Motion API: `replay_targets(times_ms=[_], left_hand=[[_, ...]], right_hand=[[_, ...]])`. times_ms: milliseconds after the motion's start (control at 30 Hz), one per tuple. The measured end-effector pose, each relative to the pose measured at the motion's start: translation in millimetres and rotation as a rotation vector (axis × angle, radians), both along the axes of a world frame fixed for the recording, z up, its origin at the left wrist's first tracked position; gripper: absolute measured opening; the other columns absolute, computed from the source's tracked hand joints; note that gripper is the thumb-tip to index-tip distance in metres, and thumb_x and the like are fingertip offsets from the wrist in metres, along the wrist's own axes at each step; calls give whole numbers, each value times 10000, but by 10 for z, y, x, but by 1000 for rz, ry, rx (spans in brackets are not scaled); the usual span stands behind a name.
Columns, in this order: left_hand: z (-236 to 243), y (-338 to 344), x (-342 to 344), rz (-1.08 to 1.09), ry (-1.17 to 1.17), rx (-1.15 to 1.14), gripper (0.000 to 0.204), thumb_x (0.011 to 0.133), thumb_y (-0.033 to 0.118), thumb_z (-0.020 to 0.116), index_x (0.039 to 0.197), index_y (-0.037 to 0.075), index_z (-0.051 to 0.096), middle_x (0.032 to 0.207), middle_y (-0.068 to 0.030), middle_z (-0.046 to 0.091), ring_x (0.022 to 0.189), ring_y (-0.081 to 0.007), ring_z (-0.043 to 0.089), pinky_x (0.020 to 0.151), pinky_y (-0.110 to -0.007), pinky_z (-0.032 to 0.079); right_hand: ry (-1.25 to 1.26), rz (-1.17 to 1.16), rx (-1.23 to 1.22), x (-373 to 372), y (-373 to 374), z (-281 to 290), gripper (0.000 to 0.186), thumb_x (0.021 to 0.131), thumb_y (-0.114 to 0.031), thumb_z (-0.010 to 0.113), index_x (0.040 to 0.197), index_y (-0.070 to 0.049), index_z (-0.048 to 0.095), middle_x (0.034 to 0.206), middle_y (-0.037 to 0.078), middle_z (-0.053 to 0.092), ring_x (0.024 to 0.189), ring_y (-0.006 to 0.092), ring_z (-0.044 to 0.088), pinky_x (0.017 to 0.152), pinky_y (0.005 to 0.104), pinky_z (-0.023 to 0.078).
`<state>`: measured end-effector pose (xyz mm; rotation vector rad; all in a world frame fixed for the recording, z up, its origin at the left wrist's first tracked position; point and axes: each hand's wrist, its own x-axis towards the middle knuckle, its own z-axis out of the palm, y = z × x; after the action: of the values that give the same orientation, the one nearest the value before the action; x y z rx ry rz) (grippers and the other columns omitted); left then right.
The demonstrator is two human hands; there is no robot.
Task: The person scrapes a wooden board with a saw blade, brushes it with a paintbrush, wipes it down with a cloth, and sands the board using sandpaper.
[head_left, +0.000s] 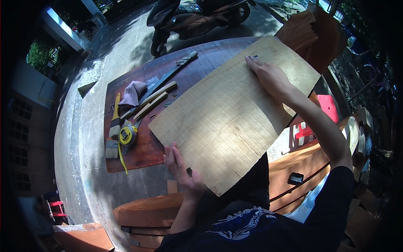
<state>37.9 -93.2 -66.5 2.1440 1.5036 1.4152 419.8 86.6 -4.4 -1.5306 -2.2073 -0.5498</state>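
A broad, pale wooden board (pixel 226 122) with rough saw lines across its face lies tilted over the table and toward my lap. My left hand (pixel 182 170) grips its near left edge, fingers against the edge and partly under it. On the board's upper part rests my right hand (pixel 270 80), back of the hand up and fingers drawn together. A small dark piece shows at those fingertips; the hand hides most of it, and I cannot make out what it is.
The dark reddish table (pixel 145 147) carries a tape measure (pixel 128 134), paintbrushes (pixel 112 147), a crumpled cloth (pixel 132 93), wooden sticks (pixel 153 104) and a long flat metal tool (pixel 168 75). A motorbike (pixel 193 21) stands beyond. Reddish planks (pixel 302 168) and a red plastic stool (pixel 327 108) are at right.
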Motion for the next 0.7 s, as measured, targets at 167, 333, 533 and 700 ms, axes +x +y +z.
replay_targets(times_ms=[167, 333, 533, 700], left_hand=[[20, -4, 15, 10, -27, -27, 862, 1007, 434, 374, 1661, -127, 354, 1695, -296, 423, 1640, -467, 280, 1333, -631, 195], [-8, 1, 32, -16, -32, -11, 873, 995, 443, 383, 1661, -120, 355, 1690, -289, 428, 1637, -479, 270, 1331, -637, 184], [-54, 6, 8, -28, -59, -8, 884, 980, 449, 386, 1659, -116, 357, 1684, -290, 437, 1633, -484, 266, 1328, -646, 163], [-36, 1, -8, -9, -34, -24, 884, 980, 451, 383, 1655, -119, 360, 1681, -293, 440, 1637, -476, 267, 1328, -645, 148]], right_hand=[[209, -421, -483, 418, 315, 536, 427, 1085, -104, 453, 1466, 69, 538, 1174, 271, 746, 1136, 428, 743, 908, 547, 598], [12, -268, -324, 375, 314, 315, 273, 1066, -117, 502, 1272, 12, 627, 1130, 242, 749, 1105, 397, 749, 895, 547, 596], [-67, -93, 68, 599, 390, 581, 145, 1001, -22, 602, 1094, 15, 707, 1075, 126, 772, 1061, 354, 771, 906, 449, 652], [19, -14, -188, 62, -175, 208, 407, 1045, -24, 571, 1433, -28, 696, 1530, 152, 665, 1353, 344, 679, 1157, 451, 548]])
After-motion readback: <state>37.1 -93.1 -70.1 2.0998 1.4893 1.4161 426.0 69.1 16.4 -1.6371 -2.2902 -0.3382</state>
